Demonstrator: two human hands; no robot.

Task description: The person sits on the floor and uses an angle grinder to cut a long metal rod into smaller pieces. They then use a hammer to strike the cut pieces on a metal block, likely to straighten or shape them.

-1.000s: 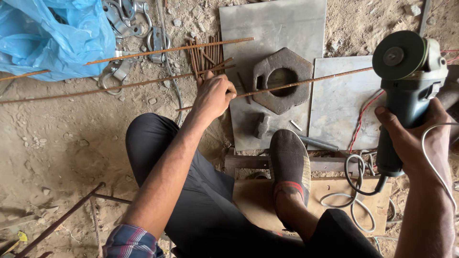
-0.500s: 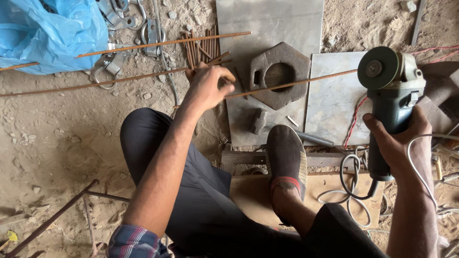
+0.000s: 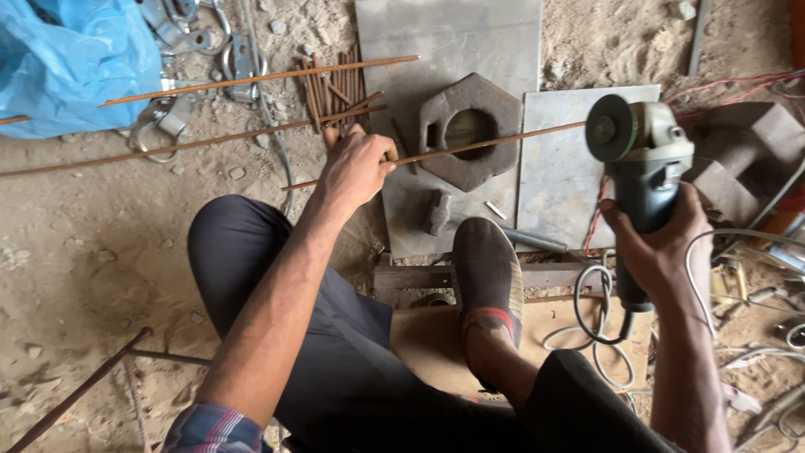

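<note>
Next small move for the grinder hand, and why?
Probably lower the angle grinder onto the rusty rod. The right hand holds it just above the rod's end, disc clear of the metal, while the left hand pins the rod across the hexagonal block.

I'm looking at a rough metal workshop set on a dirt floor (image 3: 75,252). Steel plates (image 3: 579,176) and a heavy hexagonal block (image 3: 470,130) lie between my grips, rusty rods (image 3: 335,84) beyond the left one, an angle grinder (image 3: 641,168) in the right, and tangled cables (image 3: 587,302) below it.

Blue plastic bag (image 3: 71,63); hexagonal metal block (image 3: 470,130); metal clamps (image 3: 180,50).
</note>
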